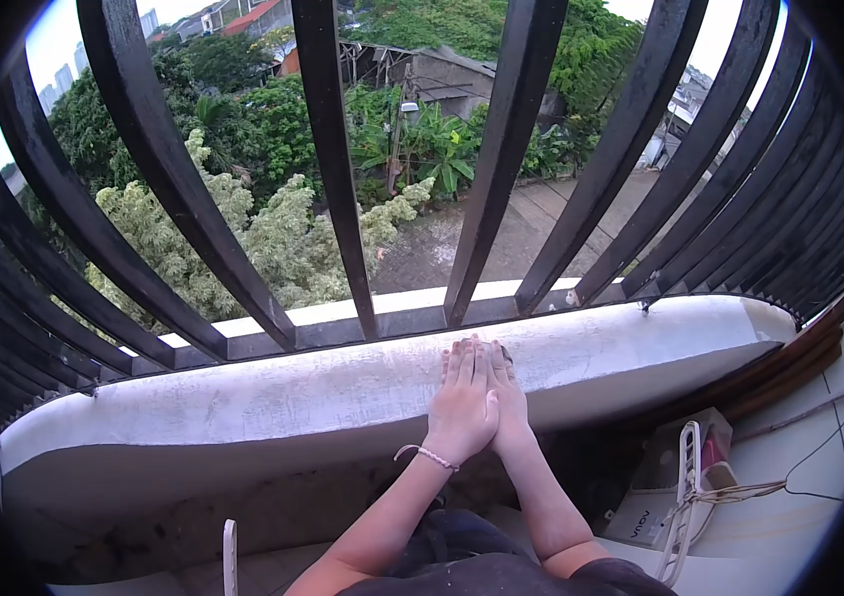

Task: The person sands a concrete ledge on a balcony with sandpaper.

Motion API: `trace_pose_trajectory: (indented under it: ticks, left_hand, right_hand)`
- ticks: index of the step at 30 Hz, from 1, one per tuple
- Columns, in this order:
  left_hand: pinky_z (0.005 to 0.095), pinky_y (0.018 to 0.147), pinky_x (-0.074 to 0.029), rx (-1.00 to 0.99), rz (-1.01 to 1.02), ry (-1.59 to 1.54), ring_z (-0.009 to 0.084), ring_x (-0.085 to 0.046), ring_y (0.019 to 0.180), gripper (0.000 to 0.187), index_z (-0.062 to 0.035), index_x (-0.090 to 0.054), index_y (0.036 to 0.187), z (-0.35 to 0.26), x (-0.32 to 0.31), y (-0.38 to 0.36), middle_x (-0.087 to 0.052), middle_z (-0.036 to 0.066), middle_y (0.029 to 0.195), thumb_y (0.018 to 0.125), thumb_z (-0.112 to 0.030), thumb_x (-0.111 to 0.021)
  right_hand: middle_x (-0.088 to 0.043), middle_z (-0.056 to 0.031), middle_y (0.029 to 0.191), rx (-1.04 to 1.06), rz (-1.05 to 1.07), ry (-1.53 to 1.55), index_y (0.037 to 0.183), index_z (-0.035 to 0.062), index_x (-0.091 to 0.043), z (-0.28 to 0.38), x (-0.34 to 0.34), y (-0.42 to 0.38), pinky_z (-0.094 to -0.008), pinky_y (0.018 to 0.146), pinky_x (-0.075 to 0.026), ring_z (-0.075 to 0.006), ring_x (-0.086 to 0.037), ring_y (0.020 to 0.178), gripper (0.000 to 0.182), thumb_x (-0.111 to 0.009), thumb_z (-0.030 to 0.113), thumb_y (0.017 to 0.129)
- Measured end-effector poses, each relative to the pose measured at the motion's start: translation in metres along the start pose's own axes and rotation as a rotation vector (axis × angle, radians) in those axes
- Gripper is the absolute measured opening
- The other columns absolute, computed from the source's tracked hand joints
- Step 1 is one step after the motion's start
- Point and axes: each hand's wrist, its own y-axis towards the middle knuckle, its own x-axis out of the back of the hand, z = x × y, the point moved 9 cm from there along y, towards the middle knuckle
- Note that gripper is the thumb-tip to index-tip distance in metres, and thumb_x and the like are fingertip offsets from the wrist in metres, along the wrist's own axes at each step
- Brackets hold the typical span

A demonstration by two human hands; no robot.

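Observation:
My left hand (461, 412), with a pale braided bracelet (430, 456) at the wrist, lies palm down with its fingers stretched flat over my right hand (511, 400). The right hand is mostly covered, its fingers pointing forward on the white ledge (343, 389). Small dark greenish edges (507, 353) show at the fingertips, apparently of something pressed under the right hand; its kind cannot be made out.
Dark vertical railing bars (338, 179) rise from a rail along the ledge's far edge. At lower right stand a VNOV-marked box (647, 519), a white slotted plastic piece (685, 487) and loose cords (740, 491). Trees (263, 233) and a paved yard (531, 223) lie beyond.

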Motion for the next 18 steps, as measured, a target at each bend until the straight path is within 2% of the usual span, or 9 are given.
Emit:
trace_pose_trajectory:
  ticks: [3,5,7,9,11,12,14,17,18]
  left_hand:
    - [0.047,0.116,-0.037,0.185,0.394,-0.168,0.0402,-0.046,0.139,0.055,0.0066,-0.055,0.136,0.026,-0.016,0.054,-0.053,0.028,0.145,0.092,-0.026,-0.047]
    - [0.0458,0.106,-0.045,0.32,0.651,-0.128,0.0365,-0.057,0.127,0.046,0.003,-0.061,0.124,0.032,-0.026,0.075,-0.062,0.025,0.135,0.092,-0.026,-0.047]
    - [0.0473,0.115,-0.034,0.161,0.359,-0.095,0.0394,-0.045,0.138,0.055,0.0061,-0.052,0.136,0.013,-0.019,0.059,-0.052,0.027,0.144,0.09,-0.025,-0.048]
    - [0.0488,0.125,-0.024,0.007,0.064,-0.035,0.0423,-0.032,0.149,0.068,0.0093,-0.042,0.148,0.0,-0.01,0.021,-0.042,0.029,0.154,0.089,-0.024,-0.048]
    - [0.0507,0.128,-0.012,0.006,0.138,-0.102,0.0442,-0.018,0.155,0.076,0.0123,-0.03,0.154,-0.015,-0.013,-0.001,-0.03,0.029,0.161,0.089,-0.023,-0.048]
    - [0.0507,0.127,-0.018,0.008,0.056,-0.075,0.0423,-0.028,0.151,0.072,0.0086,-0.036,0.153,-0.015,-0.004,0.006,-0.039,0.029,0.156,0.089,-0.024,-0.048]
    - [0.0495,0.122,-0.027,0.117,0.27,-0.127,0.0398,-0.04,0.144,0.064,0.0056,-0.046,0.146,0.007,-0.015,0.041,-0.046,0.027,0.152,0.089,-0.024,-0.048]
    - [0.0458,0.111,-0.043,0.383,0.735,-0.116,0.038,-0.054,0.132,0.051,0.0043,-0.058,0.132,0.022,-0.035,0.081,-0.054,0.027,0.144,0.092,-0.024,-0.045]
    - [0.046,0.115,-0.038,0.38,0.695,-0.136,0.0394,-0.05,0.135,0.055,0.0048,-0.055,0.137,0.018,-0.031,0.075,-0.052,0.028,0.146,0.092,-0.025,-0.046]
  right_hand:
    - [-0.046,-0.0198,0.153,-0.085,0.339,0.137,0.147,0.0042,-0.048,-0.027,-0.023,0.039,-0.046,0.126,-0.023,-0.0373,-0.035,0.147,0.061,-0.057,0.033,0.094]
    - [-0.046,-0.0179,0.153,-0.111,0.383,0.263,0.147,0.0025,-0.047,-0.046,-0.04,0.057,-0.0458,0.126,-0.023,-0.0371,-0.035,0.147,0.062,-0.058,0.032,0.094]
    - [-0.045,-0.0165,0.155,-0.158,0.47,0.281,0.149,0.0026,-0.045,-0.044,-0.035,0.05,-0.0464,0.126,-0.023,-0.0374,-0.034,0.148,0.063,-0.057,0.032,0.094]
    - [-0.04,-0.0147,0.159,-0.05,0.207,-0.095,0.153,0.0052,-0.04,-0.02,-0.024,0.004,-0.0483,0.126,-0.022,-0.0385,-0.031,0.15,0.069,-0.059,0.033,0.093]
    - [-0.039,-0.0156,0.16,-0.026,-0.01,-0.189,0.154,0.0062,-0.039,-0.015,-0.015,-0.022,-0.049,0.126,-0.021,-0.0388,-0.03,0.15,0.072,-0.06,0.033,0.091]
    - [-0.038,-0.0166,0.16,-0.046,0.084,-0.105,0.155,0.006,-0.038,-0.017,-0.023,-0.019,-0.0488,0.127,-0.02,-0.0388,-0.029,0.151,0.073,-0.06,0.034,0.091]
    - [-0.037,-0.0184,0.16,-0.087,0.227,0.042,0.156,0.0057,-0.036,-0.034,-0.027,0.011,-0.0484,0.127,-0.018,-0.0388,-0.028,0.152,0.075,-0.06,0.035,0.091]
    - [-0.033,-0.0202,0.162,-0.186,0.712,0.267,0.159,0.0058,-0.031,-0.07,-0.068,0.056,-0.0487,0.128,-0.014,-0.0392,-0.021,0.154,0.077,-0.058,0.036,0.092]
    - [-0.032,-0.0205,0.163,-0.189,0.773,0.274,0.159,0.0059,-0.03,-0.069,-0.069,0.051,-0.0488,0.128,-0.014,-0.0394,-0.019,0.155,0.078,-0.057,0.036,0.093]
